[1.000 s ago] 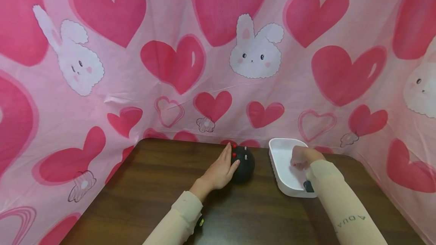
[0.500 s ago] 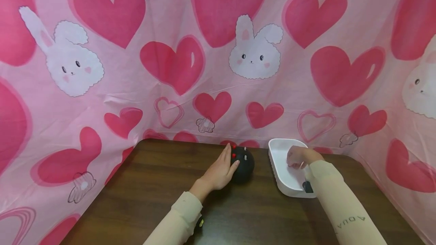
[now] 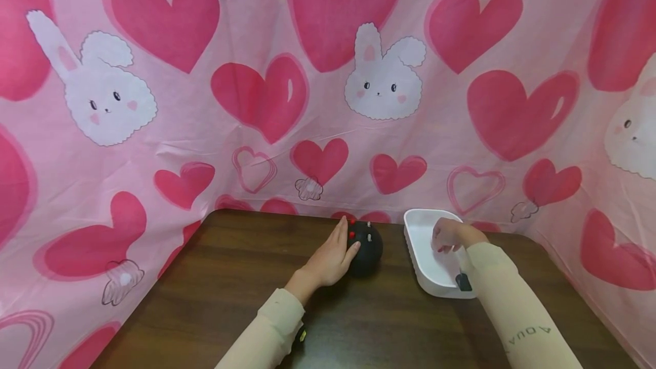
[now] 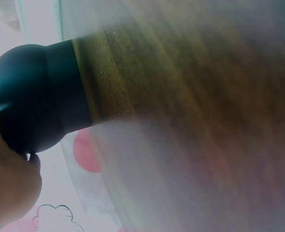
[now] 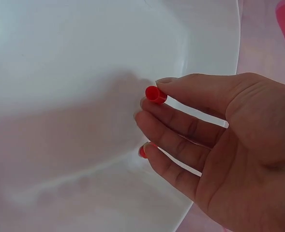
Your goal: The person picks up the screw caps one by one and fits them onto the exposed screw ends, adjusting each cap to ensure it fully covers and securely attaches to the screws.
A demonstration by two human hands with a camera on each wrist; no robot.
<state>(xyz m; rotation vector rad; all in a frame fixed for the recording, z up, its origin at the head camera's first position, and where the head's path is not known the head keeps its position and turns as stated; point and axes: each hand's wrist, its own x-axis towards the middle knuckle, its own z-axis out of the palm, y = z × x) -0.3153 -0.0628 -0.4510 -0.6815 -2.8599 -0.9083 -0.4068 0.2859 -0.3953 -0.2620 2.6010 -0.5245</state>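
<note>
My left hand [image 3: 328,258] holds a black rounded base [image 3: 368,252] from its left side, thumb on the near face and fingers along the far side. Two red caps [image 3: 352,235] and two bare metal pegs [image 3: 369,237] stand out of its top. In the left wrist view the black base [image 4: 36,96] shows a ball-like body and a straight collar. My right hand [image 3: 451,235] is over the white tray [image 3: 421,272]. The right wrist view shows this hand [image 5: 219,135] pinching a small hollow red cap [image 5: 155,94] between thumb and index finger. A second red piece [image 5: 143,151] is partly hidden behind the little finger.
Both things stand on a dark wooden table [image 3: 230,289], near its back edge. A pink curtain [image 3: 328,118] with hearts and rabbits hangs behind and along the sides. A dark wrist device [image 3: 463,282] shows at the tray's front right corner.
My right hand has shifted slightly left over the tray and then stayed about there. The left hand and the black base keep their place.
</note>
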